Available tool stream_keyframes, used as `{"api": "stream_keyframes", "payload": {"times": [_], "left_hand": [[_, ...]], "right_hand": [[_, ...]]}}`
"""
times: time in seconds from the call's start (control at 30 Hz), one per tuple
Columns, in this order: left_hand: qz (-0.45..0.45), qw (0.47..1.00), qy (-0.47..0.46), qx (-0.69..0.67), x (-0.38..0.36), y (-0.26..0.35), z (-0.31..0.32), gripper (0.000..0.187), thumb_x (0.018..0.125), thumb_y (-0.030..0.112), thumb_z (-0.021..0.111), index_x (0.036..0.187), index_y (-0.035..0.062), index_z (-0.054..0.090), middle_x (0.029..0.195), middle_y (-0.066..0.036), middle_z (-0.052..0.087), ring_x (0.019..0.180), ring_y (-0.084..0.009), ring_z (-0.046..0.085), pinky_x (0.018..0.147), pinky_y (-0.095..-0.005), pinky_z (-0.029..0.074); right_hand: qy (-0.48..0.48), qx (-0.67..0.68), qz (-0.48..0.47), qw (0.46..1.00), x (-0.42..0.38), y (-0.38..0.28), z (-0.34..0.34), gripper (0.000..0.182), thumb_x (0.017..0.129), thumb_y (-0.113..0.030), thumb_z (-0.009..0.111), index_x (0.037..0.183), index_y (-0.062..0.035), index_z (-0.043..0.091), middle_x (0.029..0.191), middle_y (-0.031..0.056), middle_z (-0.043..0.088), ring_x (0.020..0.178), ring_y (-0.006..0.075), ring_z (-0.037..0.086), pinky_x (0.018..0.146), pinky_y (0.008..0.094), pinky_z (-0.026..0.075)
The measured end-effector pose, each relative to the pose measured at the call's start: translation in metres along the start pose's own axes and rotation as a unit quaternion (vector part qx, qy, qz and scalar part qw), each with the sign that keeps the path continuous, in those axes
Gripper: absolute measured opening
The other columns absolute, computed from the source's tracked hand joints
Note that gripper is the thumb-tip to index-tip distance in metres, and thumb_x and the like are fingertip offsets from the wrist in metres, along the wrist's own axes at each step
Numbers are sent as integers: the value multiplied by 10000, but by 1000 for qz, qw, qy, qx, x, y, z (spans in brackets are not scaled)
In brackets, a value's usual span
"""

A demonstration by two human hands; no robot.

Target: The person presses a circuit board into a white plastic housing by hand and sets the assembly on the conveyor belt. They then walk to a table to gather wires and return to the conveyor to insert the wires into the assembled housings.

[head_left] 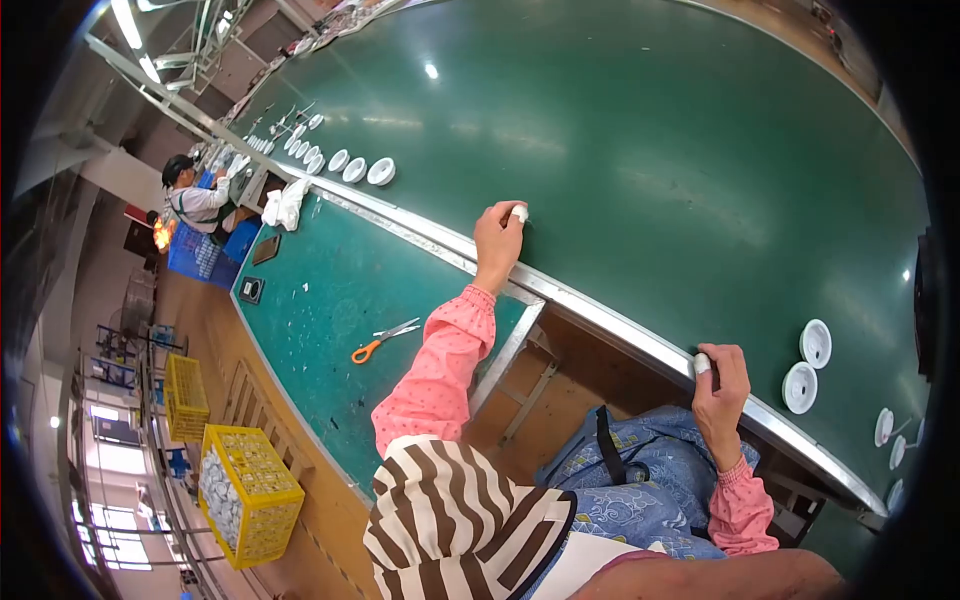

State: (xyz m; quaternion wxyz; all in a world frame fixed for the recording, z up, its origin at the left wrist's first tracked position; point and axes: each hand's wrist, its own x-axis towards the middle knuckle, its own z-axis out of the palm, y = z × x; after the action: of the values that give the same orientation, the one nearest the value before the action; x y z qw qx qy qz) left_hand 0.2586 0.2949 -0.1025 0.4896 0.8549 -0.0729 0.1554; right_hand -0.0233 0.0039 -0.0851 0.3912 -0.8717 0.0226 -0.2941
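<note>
My left hand (498, 245) rests at the near side of the green conveyor belt (640, 170), fingers loosely bent and thumb a little apart. Farther right, my right hand (722, 395) lies over the belt's metal edge with its fingers bent and the thumb held away from them. Both thumbs wear white finger covers. I see nothing held in either hand. A pair of white round cups (800, 388) sits on the belt just right of my right hand. Left of my left hand, several similar white cups (381, 171) stand in a line along the belt.
Orange-handled scissors (368, 350) lie on the green side table (330, 290), with a white cloth (286, 204) at its far end. A metal rail (620, 320) runs along the belt. A co-worker (200, 200) sits farther left. Yellow crates (250, 495) stand on the floor.
</note>
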Motion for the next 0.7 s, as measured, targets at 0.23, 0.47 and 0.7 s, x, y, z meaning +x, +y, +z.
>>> {"api": "stream_keyframes", "payload": {"times": [0.23, 0.47, 0.7], "left_hand": [[64, 996, 15, 60, -14, 13, 12, 132, 927, 158, 625, 970, 102, 737, 886, -89, 636, 786, -271, 625, 725, -376, 484], [91, 992, 18, 80, -17, 9, 9, 155, 908, 165, 605, 948, 74, 723, 898, -128, 643, 854, -343, 636, 757, -449, 497], [95, 991, 23, 94, -16, 11, 13, 180, 909, 184, 586, 945, 72, 723, 939, -145, 656, 921, -372, 633, 806, -469, 503]], "right_hand": [[10, 20, 69, 997, -8, -4, -10, 173, 861, 65, 591, 1013, 5, 649, 927, 128, 604, 824, 267, 602, 735, 342, 487], [26, -23, 9, 999, -11, 0, -1, 166, 873, 50, 584, 1019, -2, 643, 922, 116, 592, 819, 259, 596, 727, 332, 481], [14, 14, 25, 999, -12, 7, -4, 150, 888, 30, 587, 1021, -1, 649, 911, 100, 598, 796, 209, 599, 723, 312, 478]]}}
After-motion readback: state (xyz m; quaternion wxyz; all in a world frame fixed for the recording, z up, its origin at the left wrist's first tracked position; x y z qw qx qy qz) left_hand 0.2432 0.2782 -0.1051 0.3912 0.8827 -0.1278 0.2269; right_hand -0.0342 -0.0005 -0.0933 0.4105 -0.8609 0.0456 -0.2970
